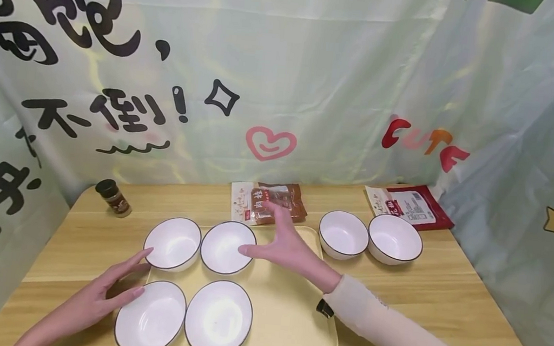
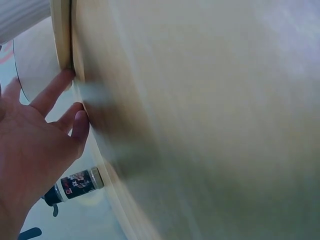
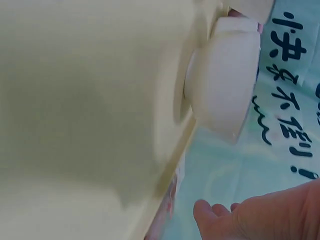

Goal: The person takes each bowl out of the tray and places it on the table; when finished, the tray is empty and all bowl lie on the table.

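Well, the printed cloth [image 1: 342,91] hangs beyond the fingers of the left hand [image 1: 93,295] and right hand [image 1: 283,241], both sets spread apart. The wooden desk [image 1: 443,300] runs beneath them, carrying a yellow tray [image 1: 290,315]. I see a red packet [image 1: 413,208] well right of the right fingers, a brown packet [image 1: 291,202] at their tips. Four white bowls stand on the tray: the far-left bowl [image 1: 172,243] at the left index fingertip, the near-left bowl [image 1: 150,319] by that thumb, the far-right bowl [image 1: 224,247] at the right thumb, the near-right bowl [image 1: 219,319] between the hands; contact I can't tell. Two more bowls [image 1: 344,232] sit right of the right fingers. A spice jar [image 1: 117,201] lies beyond the left ones.
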`<state>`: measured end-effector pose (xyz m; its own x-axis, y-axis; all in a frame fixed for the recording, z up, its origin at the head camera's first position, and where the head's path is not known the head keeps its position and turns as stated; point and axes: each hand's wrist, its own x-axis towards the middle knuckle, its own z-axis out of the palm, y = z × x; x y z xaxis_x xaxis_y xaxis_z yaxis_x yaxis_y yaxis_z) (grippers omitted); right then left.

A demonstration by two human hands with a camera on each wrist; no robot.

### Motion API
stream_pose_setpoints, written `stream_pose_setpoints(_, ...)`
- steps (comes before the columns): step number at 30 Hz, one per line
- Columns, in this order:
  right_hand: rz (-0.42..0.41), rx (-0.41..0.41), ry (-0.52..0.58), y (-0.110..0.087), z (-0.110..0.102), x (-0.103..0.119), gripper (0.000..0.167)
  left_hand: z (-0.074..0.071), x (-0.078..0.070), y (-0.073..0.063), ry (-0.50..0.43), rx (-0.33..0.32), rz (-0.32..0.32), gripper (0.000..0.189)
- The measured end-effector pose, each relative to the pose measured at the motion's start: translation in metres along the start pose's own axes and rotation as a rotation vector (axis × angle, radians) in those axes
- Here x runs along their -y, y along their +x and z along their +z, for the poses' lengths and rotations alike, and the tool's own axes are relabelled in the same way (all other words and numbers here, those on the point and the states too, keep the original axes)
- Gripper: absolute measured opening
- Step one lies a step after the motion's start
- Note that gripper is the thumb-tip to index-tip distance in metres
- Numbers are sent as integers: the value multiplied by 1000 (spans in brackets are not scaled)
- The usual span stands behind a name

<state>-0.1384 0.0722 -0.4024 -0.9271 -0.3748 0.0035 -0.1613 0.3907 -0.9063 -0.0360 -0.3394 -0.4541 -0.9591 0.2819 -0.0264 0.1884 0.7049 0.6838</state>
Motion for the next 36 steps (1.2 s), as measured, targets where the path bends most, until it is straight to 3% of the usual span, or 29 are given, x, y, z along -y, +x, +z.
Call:
stream_pose_setpoints(14,35,111,-34,7,40,-4,130,0,-2,-2,9,-11,9,76)
stream_pose_setpoints(20,15,139,-59,13,47,-2,130,0,-4,-2,1,-4,-8,76)
stream_pose_setpoints(24,-6,137,-132,13,52,0,129,0,-5,-2,-5,0,-14,76)
stream_pose_setpoints(36,14,132,-222,13,55,2,129,1,-4,-2,-2,-3,-7,75)
